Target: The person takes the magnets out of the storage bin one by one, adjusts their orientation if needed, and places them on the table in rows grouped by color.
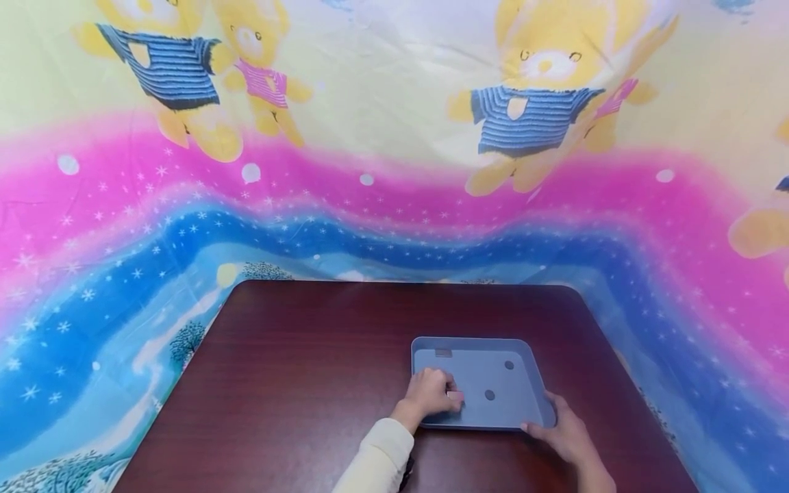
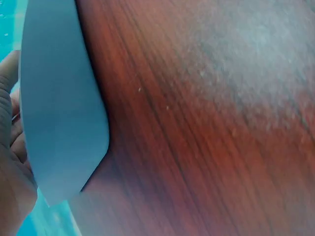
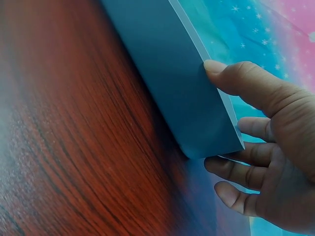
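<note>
A shallow grey-blue tray (image 1: 474,418) rests on the table. Over its left part, my left hand (image 1: 431,392) pinches a small pink block (image 1: 455,396) with curled fingers. In the left wrist view the tray wall (image 2: 64,98) hides most of the left hand (image 2: 15,162), and the block is out of sight. My right hand (image 1: 570,431) grips the tray's near right corner. The right wrist view shows its thumb (image 3: 246,81) on the rim and its other fingers around the corner.
Inside the tray lie two dark round discs, one farther back (image 1: 509,365) and one near the middle (image 1: 490,395). A small greyish-brown rectangular piece (image 1: 443,353) lies by the far left corner. The dark red-brown table (image 1: 296,383) meets a patterned cloth (image 1: 382,226) behind.
</note>
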Available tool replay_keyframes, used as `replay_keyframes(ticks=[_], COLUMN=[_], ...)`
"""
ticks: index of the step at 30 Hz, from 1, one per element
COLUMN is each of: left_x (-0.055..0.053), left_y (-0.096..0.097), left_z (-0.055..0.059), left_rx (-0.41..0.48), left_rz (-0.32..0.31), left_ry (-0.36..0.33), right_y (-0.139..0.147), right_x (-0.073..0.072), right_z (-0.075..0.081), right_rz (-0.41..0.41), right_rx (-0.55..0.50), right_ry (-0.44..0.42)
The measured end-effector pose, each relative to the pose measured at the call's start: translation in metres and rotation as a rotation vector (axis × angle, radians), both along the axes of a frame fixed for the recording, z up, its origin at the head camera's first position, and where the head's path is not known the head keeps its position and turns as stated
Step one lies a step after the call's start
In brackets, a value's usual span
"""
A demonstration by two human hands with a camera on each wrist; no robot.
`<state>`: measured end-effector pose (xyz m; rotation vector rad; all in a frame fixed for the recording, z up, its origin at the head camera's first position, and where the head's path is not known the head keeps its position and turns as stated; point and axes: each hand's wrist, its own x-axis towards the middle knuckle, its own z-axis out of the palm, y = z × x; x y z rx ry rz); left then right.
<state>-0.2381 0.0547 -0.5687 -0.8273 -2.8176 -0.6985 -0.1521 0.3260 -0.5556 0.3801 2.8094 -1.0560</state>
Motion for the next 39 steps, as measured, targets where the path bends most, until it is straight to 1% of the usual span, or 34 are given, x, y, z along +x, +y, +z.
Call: replay_keyframes(ticks=[4, 8, 14, 20, 27, 32, 36, 39], left_x=[0.001, 0.002, 0.004, 0.008, 0.007, 0.006, 0.005, 0.004], left_y=[-0.005, -0.008, -0.012, -0.024, -0.034, -0.042, -0.049, -0.055], left_z=[0.005, 0.008, 0.007, 0.009, 0.009, 0.012, 0.015, 0.017], left_rx=[0.039, 0.053, 0.067, 0.067, 0.090, 0.140, 0.153, 0.158], left_rz=[-0.017, -0.020, -0.028, -0.045, -0.057, -0.062, -0.058, -0.048], left_ry=[0.039, 0.064, 0.060, 0.122, 0.174, 0.188, 0.176, 0.152], right_y=[0.000, 0.000, -0.001, -0.001, 0.001, 0.000, 0.000, 0.001], right_x=[0.000, 0.000, 0.000, -0.001, 0.001, 0.002, 0.003, 0.003], right_z=[0.001, 0.002, 0.002, 0.000, -0.005, -0.006, -0.008, -0.009], right_rz=[0.006, 0.007, 0.017, 0.016, -0.012, -0.023, -0.018, -0.018], right_rx=[0.005, -0.001, 0.005, 0.005, 0.002, -0.021, -0.025, -0.024], right_ry=[-0.003, -0.018, -0.003, -0.012, -0.006, 0.001, 0.009, 0.009])
